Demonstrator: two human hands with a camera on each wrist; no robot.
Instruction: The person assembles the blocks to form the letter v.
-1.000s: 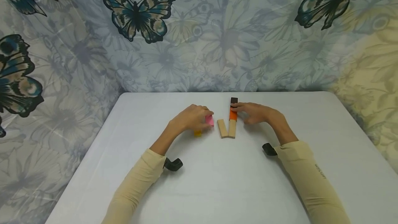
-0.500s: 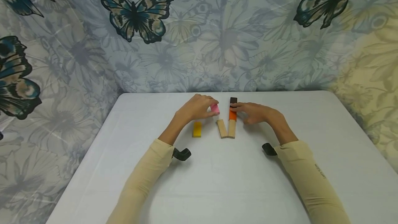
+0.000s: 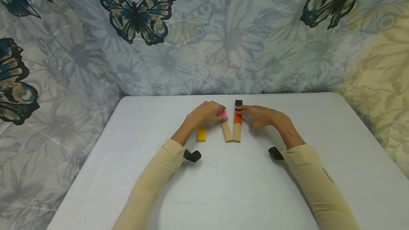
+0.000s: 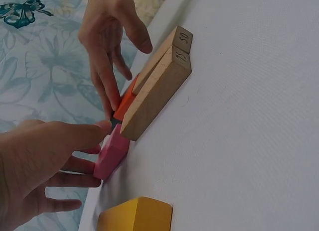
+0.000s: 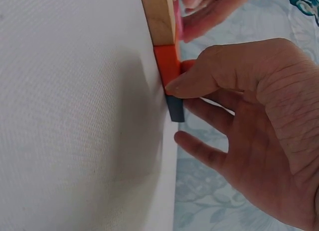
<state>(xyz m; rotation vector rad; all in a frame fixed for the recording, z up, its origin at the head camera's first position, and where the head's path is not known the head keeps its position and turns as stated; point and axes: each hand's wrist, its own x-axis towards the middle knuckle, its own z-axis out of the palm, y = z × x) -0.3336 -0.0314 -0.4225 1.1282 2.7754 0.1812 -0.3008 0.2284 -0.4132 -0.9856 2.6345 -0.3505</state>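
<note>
My left hand (image 3: 206, 113) holds a pink block (image 4: 112, 154) between thumb and fingers, at the far end of a tilted plain wooden block (image 3: 227, 132). Whether the two touch is hard to tell. Beside it, a straight row runs away from me: a second wooden block (image 3: 236, 132), an orange block (image 3: 238, 118) and a black block (image 3: 238, 103). The wooden pair meet at their near ends, where numbers are printed, and spread apart farther off. Extended fingers of my right hand (image 3: 260, 116) touch the row around the orange and black blocks; its thumb looks clear of them in the head view.
A yellow block (image 3: 201, 133) lies left of the wooden ones, near my left wrist. All this is on a white-covered table (image 3: 223, 187), close to its back edge. Butterfly-patterned cloth (image 3: 204, 45) hangs behind. Black wrist devices (image 3: 192, 156) stick out at both cuffs.
My left hand has carried the pink block rightward, away from the yellow block, then lowered it to the tilted wooden block's far end. The right hand has stayed put.
</note>
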